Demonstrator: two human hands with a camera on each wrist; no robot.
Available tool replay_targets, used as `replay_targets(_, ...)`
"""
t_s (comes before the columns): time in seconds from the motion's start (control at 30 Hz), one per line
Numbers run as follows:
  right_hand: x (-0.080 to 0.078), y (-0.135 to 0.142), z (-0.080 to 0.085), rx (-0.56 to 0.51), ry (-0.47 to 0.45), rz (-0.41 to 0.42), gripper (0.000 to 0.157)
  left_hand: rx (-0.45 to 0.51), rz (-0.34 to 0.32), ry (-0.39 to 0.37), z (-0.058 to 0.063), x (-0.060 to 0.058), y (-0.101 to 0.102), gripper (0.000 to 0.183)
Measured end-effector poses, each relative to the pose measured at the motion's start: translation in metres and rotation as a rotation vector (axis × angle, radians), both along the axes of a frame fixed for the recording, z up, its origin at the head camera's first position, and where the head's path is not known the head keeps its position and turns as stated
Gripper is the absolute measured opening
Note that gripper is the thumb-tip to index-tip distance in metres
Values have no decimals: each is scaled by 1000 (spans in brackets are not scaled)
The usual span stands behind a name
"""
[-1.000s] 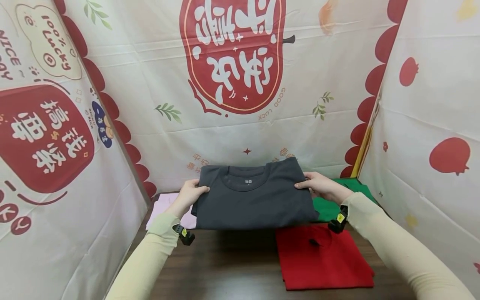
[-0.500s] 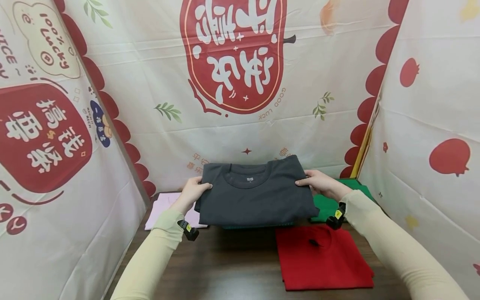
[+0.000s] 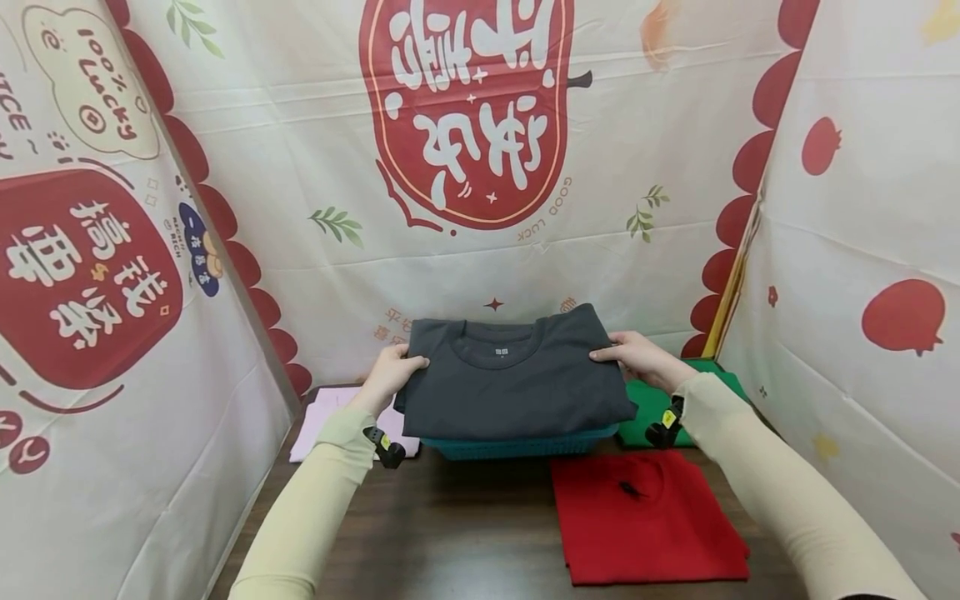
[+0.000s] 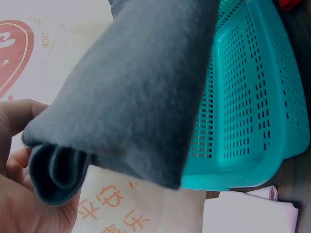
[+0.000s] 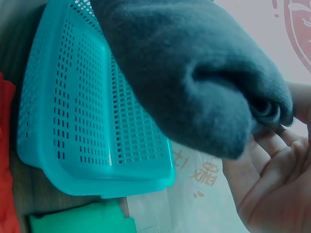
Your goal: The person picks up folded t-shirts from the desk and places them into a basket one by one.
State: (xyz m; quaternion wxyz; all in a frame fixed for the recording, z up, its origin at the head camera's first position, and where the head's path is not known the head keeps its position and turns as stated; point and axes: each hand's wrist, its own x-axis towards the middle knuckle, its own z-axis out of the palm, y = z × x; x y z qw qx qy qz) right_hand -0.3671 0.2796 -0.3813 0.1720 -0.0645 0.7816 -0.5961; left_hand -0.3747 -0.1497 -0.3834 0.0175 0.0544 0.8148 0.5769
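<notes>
A folded dark grey T-shirt [image 3: 510, 392] is held up flat between both hands, its neckline and small label facing up. My left hand [image 3: 392, 375] pinches its left edge with the thumb on top and the fingers underneath. On the other side my right hand [image 3: 639, 357] grips the right edge the same way. Below the shirt stands a teal perforated plastic basket [image 3: 517, 447], mostly hidden by the shirt in the head view. Both wrist views show bare floor inside the part of the basket [image 4: 233, 97] that is visible, with the shirt hanging over it.
A folded red shirt [image 3: 652, 525] lies on the dark wooden table [image 3: 450, 533] at the front right. Behind it is a folded green shirt [image 3: 652, 412]. A folded pale pink shirt [image 3: 322, 425] lies at the left. Printed cloth walls [image 3: 480, 267] enclose the back and sides.
Both hands have raised the grey shirt slightly in the head view, and its front edge has moved up. The teal basket's front, hidden a second ago, now shows beneath it.
</notes>
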Motion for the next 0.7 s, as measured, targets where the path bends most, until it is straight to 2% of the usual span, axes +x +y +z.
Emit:
replay_targets(0.23,-7,1,4,12,3,-18,60,-4,-3,0,3,-6,3,26)
replay_targets(0.7,-15,0,7,20,-6,-64,56,-4,31,-8,5,-16,8,21)
